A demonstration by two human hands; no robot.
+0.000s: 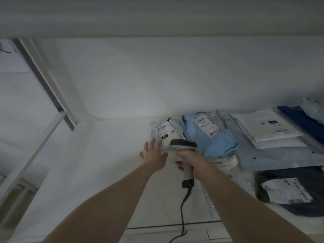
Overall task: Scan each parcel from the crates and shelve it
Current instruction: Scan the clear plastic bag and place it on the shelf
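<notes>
Right hand (192,162) grips scanner (184,146); left hand (154,153) seemingly touches grey parcel (164,133).

Pale grey labelled parcel (162,133), flat on white shelf (105,155)

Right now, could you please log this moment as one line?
left hand: flat on grey parcel | right hand: grips scanner | place: shelf
</notes>
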